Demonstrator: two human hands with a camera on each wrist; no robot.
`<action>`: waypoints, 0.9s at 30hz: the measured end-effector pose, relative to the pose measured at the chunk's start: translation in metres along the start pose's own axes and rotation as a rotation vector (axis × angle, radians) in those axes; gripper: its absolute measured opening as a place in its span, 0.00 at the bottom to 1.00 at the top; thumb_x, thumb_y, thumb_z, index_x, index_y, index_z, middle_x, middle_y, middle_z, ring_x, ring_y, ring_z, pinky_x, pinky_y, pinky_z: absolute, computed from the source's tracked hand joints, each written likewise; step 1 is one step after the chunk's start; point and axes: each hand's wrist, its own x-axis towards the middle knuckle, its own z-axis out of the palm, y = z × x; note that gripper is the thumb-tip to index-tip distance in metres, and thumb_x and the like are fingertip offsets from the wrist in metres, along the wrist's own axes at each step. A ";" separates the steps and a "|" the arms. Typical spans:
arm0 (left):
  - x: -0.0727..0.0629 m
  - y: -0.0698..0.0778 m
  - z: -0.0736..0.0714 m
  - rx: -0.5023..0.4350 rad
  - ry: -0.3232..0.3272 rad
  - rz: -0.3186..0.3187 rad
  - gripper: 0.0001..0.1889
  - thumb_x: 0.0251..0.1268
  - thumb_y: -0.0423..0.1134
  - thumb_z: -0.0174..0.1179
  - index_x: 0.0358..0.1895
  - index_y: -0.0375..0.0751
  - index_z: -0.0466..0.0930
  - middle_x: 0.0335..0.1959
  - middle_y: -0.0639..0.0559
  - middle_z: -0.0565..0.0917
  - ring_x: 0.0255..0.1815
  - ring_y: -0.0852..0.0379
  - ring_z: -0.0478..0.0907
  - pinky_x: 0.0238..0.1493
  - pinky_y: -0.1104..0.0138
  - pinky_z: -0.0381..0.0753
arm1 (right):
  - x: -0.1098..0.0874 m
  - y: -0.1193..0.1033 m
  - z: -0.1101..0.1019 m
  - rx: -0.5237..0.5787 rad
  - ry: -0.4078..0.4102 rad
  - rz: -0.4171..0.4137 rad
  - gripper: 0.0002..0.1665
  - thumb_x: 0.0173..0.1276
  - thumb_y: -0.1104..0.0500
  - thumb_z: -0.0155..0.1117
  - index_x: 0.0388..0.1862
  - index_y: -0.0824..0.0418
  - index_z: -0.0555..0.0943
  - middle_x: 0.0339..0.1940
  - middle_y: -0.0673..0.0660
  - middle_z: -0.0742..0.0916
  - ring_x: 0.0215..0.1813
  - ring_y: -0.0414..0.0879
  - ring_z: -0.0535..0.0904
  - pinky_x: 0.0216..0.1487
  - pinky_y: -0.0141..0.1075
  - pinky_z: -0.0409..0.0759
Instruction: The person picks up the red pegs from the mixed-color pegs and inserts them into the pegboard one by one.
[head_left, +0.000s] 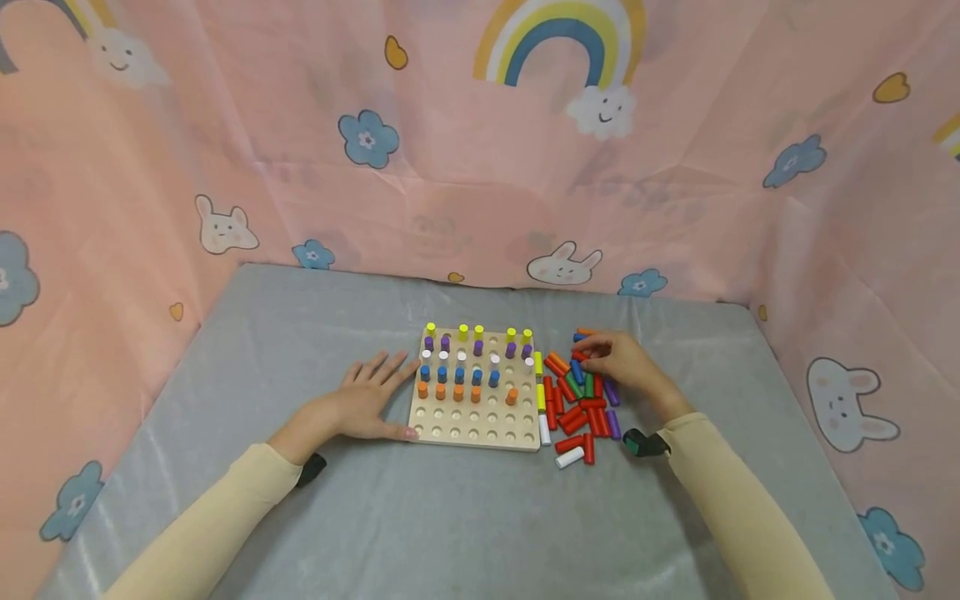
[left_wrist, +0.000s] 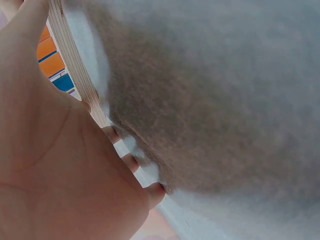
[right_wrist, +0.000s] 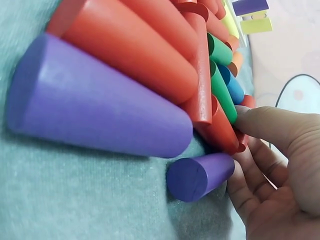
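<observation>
A wooden pegboard (head_left: 472, 417) lies flat on the cloth. Yellow, purple, white, blue and orange pegs stand in its rows with some holes bare between them; the two nearest rows hold no pegs. My left hand (head_left: 367, 406) rests spread at the board's left side, its thumb at the near corner and a fingertip touching the edge. At the far end of a loose pile, my right hand (head_left: 618, 358) pinches a red peg (head_left: 580, 355) between thumb and fingers, partly covered by them. A purple peg (right_wrist: 200, 177) lies beside those fingers.
Loose red pegs (head_left: 573, 419) are heaped right of the board, with green, blue, orange and purple ones among them. Yellow pegs (head_left: 541, 397) and a white peg (head_left: 544, 429) lie along the board's right edge. Another white peg (head_left: 570, 457) lies nearest me. A pink patterned curtain (head_left: 465, 167) surrounds the table.
</observation>
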 end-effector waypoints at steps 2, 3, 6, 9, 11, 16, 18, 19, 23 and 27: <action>0.000 0.000 -0.001 0.000 0.002 -0.003 0.58 0.55 0.73 0.59 0.81 0.49 0.40 0.83 0.42 0.40 0.83 0.33 0.36 0.75 0.32 0.42 | -0.001 -0.001 -0.001 0.010 0.000 0.005 0.17 0.65 0.61 0.69 0.52 0.63 0.85 0.42 0.61 0.86 0.40 0.47 0.78 0.40 0.33 0.77; -0.001 0.001 -0.001 0.001 0.001 -0.005 0.58 0.55 0.73 0.59 0.81 0.49 0.40 0.83 0.42 0.40 0.83 0.33 0.36 0.75 0.33 0.41 | -0.001 -0.002 -0.001 0.016 -0.002 0.005 0.17 0.65 0.61 0.70 0.52 0.63 0.84 0.42 0.62 0.86 0.40 0.47 0.78 0.40 0.33 0.77; -0.001 0.001 -0.001 -0.002 -0.007 -0.011 0.58 0.56 0.73 0.59 0.82 0.50 0.39 0.83 0.43 0.39 0.83 0.34 0.35 0.76 0.33 0.40 | -0.002 -0.003 -0.002 0.027 0.003 0.010 0.18 0.64 0.61 0.70 0.53 0.63 0.84 0.44 0.63 0.86 0.41 0.48 0.79 0.41 0.34 0.78; -0.001 0.001 -0.001 -0.005 -0.009 -0.010 0.58 0.56 0.73 0.59 0.82 0.50 0.39 0.83 0.42 0.39 0.83 0.34 0.35 0.75 0.33 0.40 | -0.003 -0.004 -0.003 0.041 0.012 0.020 0.18 0.65 0.61 0.69 0.54 0.62 0.83 0.46 0.63 0.86 0.43 0.50 0.79 0.41 0.34 0.79; 0.000 0.001 -0.001 -0.006 -0.006 -0.010 0.58 0.56 0.73 0.59 0.82 0.49 0.39 0.83 0.42 0.40 0.83 0.33 0.36 0.75 0.32 0.41 | -0.003 -0.006 -0.003 0.046 0.020 0.031 0.18 0.65 0.60 0.69 0.54 0.61 0.83 0.48 0.63 0.86 0.45 0.50 0.80 0.41 0.34 0.79; 0.001 0.000 -0.001 -0.002 -0.005 -0.010 0.58 0.56 0.74 0.58 0.82 0.49 0.39 0.83 0.42 0.40 0.83 0.33 0.36 0.75 0.32 0.42 | -0.008 -0.016 -0.004 0.058 0.042 0.011 0.17 0.65 0.60 0.68 0.53 0.61 0.83 0.51 0.62 0.86 0.48 0.52 0.82 0.46 0.37 0.82; 0.001 0.000 -0.001 0.000 -0.006 -0.009 0.58 0.56 0.74 0.58 0.82 0.49 0.39 0.83 0.42 0.40 0.83 0.34 0.36 0.75 0.32 0.42 | -0.009 -0.020 -0.004 0.064 0.045 -0.009 0.17 0.65 0.60 0.68 0.53 0.61 0.83 0.52 0.62 0.87 0.48 0.52 0.83 0.47 0.39 0.83; 0.001 0.000 0.000 0.002 -0.006 -0.009 0.58 0.56 0.74 0.58 0.82 0.49 0.39 0.83 0.42 0.40 0.83 0.34 0.36 0.75 0.32 0.42 | -0.010 -0.023 -0.004 0.065 0.044 -0.018 0.17 0.66 0.59 0.69 0.53 0.61 0.83 0.52 0.62 0.87 0.48 0.51 0.83 0.48 0.39 0.83; 0.001 -0.001 0.000 0.008 -0.010 -0.010 0.58 0.56 0.74 0.58 0.82 0.50 0.38 0.83 0.43 0.39 0.83 0.34 0.35 0.75 0.32 0.41 | -0.012 -0.031 -0.002 0.079 0.042 -0.056 0.17 0.66 0.59 0.69 0.53 0.61 0.83 0.51 0.62 0.87 0.47 0.49 0.83 0.49 0.39 0.82; 0.000 -0.001 0.000 0.005 -0.009 -0.008 0.58 0.56 0.74 0.58 0.82 0.49 0.38 0.83 0.43 0.39 0.83 0.34 0.35 0.75 0.32 0.41 | -0.015 -0.039 0.002 0.088 0.047 -0.079 0.16 0.65 0.58 0.71 0.51 0.60 0.84 0.48 0.60 0.88 0.45 0.47 0.82 0.48 0.37 0.81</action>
